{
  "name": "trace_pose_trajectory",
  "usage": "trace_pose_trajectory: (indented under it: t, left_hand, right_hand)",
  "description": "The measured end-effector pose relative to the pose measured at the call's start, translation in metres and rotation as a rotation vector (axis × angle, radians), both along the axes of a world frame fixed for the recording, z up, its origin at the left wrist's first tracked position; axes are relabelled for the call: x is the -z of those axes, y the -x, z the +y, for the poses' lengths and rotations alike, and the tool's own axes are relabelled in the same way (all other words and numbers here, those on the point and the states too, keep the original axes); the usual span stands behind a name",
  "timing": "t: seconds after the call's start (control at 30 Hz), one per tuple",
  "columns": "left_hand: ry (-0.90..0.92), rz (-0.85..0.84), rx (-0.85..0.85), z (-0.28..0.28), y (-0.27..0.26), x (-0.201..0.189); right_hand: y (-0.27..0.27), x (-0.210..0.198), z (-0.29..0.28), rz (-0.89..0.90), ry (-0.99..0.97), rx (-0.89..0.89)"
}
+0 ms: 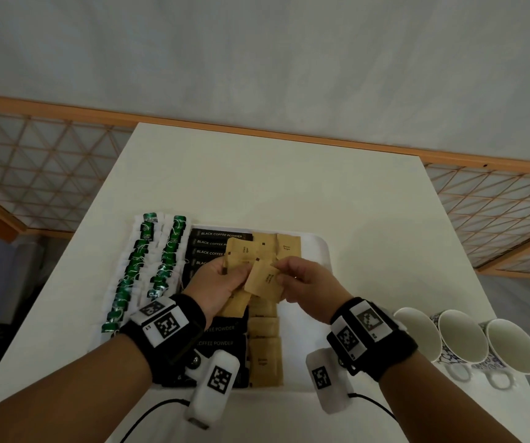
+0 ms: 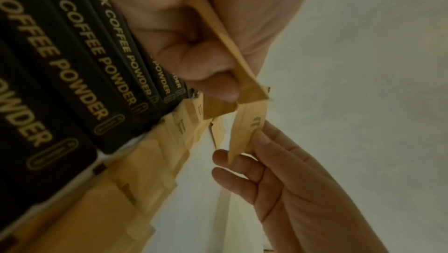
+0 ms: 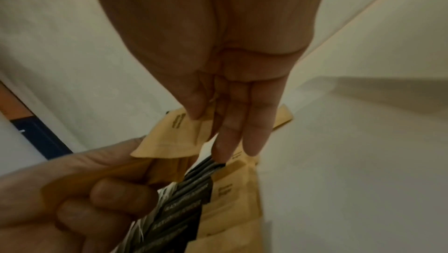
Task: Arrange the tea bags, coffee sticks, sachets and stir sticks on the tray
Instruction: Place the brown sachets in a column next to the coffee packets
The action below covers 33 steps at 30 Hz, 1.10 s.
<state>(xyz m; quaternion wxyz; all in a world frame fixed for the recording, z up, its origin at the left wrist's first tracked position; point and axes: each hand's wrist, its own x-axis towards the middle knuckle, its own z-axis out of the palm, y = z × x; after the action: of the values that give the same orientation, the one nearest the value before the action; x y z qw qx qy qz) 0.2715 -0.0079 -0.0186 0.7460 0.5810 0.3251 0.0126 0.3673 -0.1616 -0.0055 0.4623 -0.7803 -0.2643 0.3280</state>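
On the white tray point(image 1: 319, 251) at lower centre of the head view, tea bags point(image 1: 142, 270) are laid at left, black coffee sticks point(image 1: 215, 243) in the middle and a column of brown sugar sachets point(image 1: 265, 350) at right; no stir sticks are seen. A small stack of sachets point(image 1: 241, 251) is gripped in the curled left hand point(image 1: 218, 282), and one sachet point(image 1: 265, 278) is pinched at its corner by the right hand point(image 1: 305, 282), thumb against fingertips, other fingers nearly straight. The single sachet is probably best peeled off cleanly, kept flat, and laid edge-aligned in the sachet column.
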Motion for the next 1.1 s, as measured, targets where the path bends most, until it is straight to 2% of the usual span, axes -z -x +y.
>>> trace_pose_trajectory:
  t: [0.1, 0.5, 0.57, 0.63, 0.73, 0.87, 0.97, 1.03, 1.1]
  left_hand:
    - [-0.014, -0.008, 0.029, -0.001, 0.001, 0.000]
    - [-0.002, 0.014, 0.086, 0.000, -0.001, -0.001]
    - [0.005, 0.021, 0.070, 0.001, -0.001, 0.000]
    - [0.026, 0.010, 0.028, 0.001, -0.001, -0.001]
    - [0.082, 0.003, 0.001, 0.002, 0.001, 0.000]
    - [0.063, 0.017, 0.014, 0.005, 0.006, 0.002]
    - [0.046, 0.039, -0.013, 0.015, 0.009, 0.001]
    - [0.028, 0.054, -0.049, 0.023, 0.010, -0.001]
    - [0.023, 0.060, -0.090, 0.030, 0.010, -0.004]
  right_hand:
    - [0.000, 0.000, 0.002, -0.053, 0.015, 0.003]
    - [-0.001, -0.005, 0.004, -0.067, 0.056, -0.017]
    - [0.000, -0.003, 0.004, 0.027, 0.021, 0.048]
    - [-0.001, -0.001, 0.003, 0.215, -0.013, 0.136]
    - [0.004, -0.001, 0.003, 0.407, -0.002, 0.157]
    - [0.000, 0.000, 0.004, 0.545, -0.221, 0.408]
    - [-0.019, -0.002, 0.001, 0.453, -0.286, 0.568]
    - [-0.032, -0.001, -0.004, 0.267, -0.147, 0.557]
    - [-0.041, 0.003, -0.007, 0.125, 0.035, 0.455]
